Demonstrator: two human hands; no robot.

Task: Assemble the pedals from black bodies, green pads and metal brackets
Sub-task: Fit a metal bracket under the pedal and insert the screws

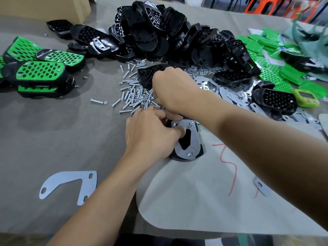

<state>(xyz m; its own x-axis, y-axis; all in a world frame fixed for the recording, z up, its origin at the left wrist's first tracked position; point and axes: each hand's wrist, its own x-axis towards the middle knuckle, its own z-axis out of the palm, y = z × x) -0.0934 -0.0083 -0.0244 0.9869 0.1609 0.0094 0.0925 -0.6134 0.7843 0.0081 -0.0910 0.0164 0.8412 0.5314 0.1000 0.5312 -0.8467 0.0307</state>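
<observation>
A black pedal body lies face down at the table's centre with a metal bracket (192,139) on its back, and bolts stand up through the bracket's holes. My left hand (150,134) grips this pedal, fingers curled over its left edge and thumb in the bracket's opening. Just beyond it, my right hand (170,89) reaches knuckles up into the pile of bolts and nuts (132,96), fingertips hidden. Behind lies a heap of black bodies (159,32). Green pads (262,48) are piled at the right, and several assembled pedals (40,71) at the left.
A loose bracket (71,183) lies near the front left. More brackets (229,96) are scattered right of the bolts, with black bodies on them. A cardboard box (44,8) stands at the back left. A pale sheet with red marks (213,192) covers the front right.
</observation>
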